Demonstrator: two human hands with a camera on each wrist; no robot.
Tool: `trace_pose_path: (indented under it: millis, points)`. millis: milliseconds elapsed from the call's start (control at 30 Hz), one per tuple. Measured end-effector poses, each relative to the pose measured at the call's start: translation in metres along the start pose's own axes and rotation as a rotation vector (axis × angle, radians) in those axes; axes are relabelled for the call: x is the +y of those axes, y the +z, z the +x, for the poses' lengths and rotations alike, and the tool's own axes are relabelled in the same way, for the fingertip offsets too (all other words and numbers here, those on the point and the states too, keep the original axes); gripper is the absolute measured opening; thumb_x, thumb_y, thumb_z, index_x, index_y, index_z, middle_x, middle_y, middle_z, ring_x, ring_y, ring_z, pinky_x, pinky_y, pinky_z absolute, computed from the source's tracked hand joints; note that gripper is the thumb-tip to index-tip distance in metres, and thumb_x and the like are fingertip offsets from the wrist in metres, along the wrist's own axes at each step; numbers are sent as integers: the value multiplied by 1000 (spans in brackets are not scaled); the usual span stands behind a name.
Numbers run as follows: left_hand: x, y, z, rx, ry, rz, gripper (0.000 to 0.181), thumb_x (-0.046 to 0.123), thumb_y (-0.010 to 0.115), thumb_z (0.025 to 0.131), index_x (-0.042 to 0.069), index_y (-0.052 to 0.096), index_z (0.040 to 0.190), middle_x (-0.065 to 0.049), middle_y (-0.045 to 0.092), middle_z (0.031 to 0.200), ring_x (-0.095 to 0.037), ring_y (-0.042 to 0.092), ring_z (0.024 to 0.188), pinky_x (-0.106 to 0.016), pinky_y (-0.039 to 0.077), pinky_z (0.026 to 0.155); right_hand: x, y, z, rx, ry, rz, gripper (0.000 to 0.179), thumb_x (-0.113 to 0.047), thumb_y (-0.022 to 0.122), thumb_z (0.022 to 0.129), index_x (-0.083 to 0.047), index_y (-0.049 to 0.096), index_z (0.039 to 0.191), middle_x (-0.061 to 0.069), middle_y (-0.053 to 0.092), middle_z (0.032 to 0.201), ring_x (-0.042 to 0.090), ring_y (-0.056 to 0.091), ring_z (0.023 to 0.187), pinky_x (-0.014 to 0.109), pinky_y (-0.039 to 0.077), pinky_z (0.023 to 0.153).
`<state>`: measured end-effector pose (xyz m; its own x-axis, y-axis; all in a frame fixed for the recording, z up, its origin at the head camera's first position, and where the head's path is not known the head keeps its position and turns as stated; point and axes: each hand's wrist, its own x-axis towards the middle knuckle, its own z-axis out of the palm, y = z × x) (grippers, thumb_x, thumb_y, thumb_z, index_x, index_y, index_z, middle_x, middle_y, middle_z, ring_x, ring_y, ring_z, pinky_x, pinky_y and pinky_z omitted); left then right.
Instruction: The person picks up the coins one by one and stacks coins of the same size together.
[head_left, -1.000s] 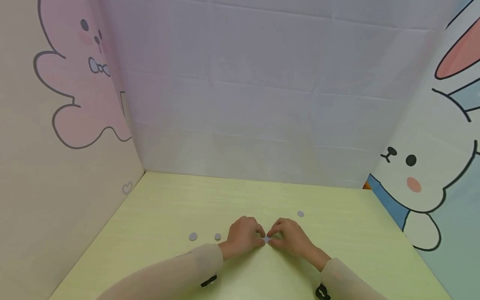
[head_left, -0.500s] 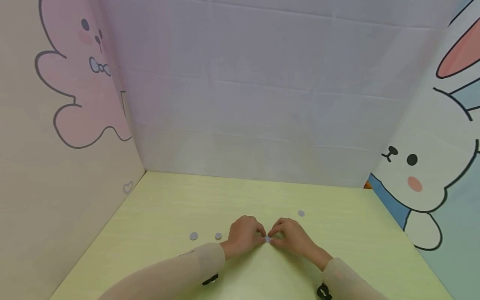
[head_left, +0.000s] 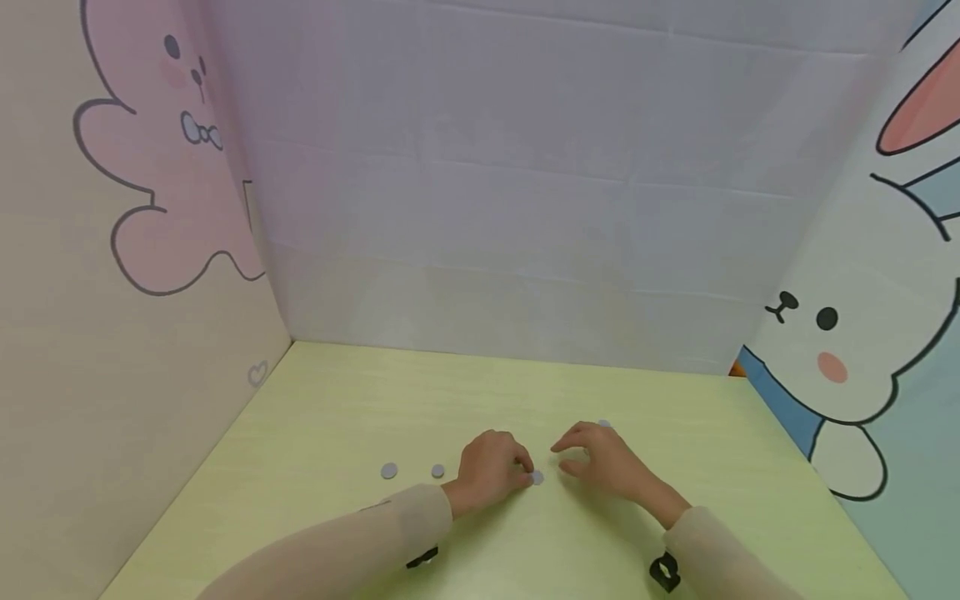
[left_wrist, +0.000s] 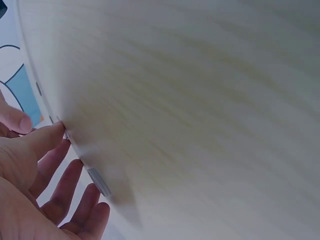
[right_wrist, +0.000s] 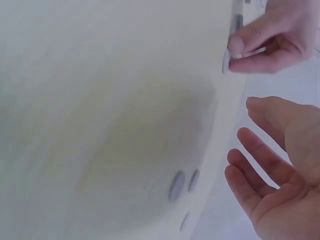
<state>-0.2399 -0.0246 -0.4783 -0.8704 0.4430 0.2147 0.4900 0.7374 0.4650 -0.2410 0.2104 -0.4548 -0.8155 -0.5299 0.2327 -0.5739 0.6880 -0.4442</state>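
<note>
Thumb and fingertips of my left hand (head_left: 491, 471) pinch the left edge of a flat grey coin (head_left: 537, 477) at the middle of the table. The right wrist view shows that coin (right_wrist: 226, 61) at the tips of the left hand (right_wrist: 272, 45). My right hand (head_left: 607, 465) hovers to the right, apart from the coin, its fingers loosely bent and holding nothing. Just behind it lies another coin (head_left: 604, 424), partly covered in the head view. In the right wrist view a coin (right_wrist: 176, 186) and two others lie beyond the right fingertips.
Left of the left hand, a coin (head_left: 438, 472) and a wider one (head_left: 389, 471) lie on the pale yellow table (head_left: 337, 400). The left wrist view shows a small coin stack (left_wrist: 99, 182) near the fingers. Cloth walls (head_left: 480, 208) enclose the table's back and sides.
My right hand has let go of the middle coin and moved right and slightly back, partly covering the far coin. The left hand has stayed at the middle coin.
</note>
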Motion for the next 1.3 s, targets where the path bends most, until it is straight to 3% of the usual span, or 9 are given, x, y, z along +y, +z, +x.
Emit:
trace_pose_path:
  millis: [567,933,1300]
  points:
    - [0,4,-2,24,-5,7,8,26,94,83,24,86,83,10,69,84,-5,58,79,-21,47,67,66,-43,-8,172,184,-82,23,-6,77,96,-1,79,118,16,76,111,41,71,100,54,59,83]
    - [-2,5,-1,27,-19,24,8,29,93,84,25,86,82,10,69,85,-5,58,79,-21,48,68,93,-43,-16,138,267,-64,28,-9,74,99,3,75,125,24,72,116,41,71,99,56,58,84]
    - [-1,5,-1,23,-26,10,8,28,94,83,25,86,83,11,68,83,-5,58,79,-22,48,68,102,-32,-20,116,304,-48,31,-10,75,98,4,74,125,23,71,114,40,66,102,58,55,87]
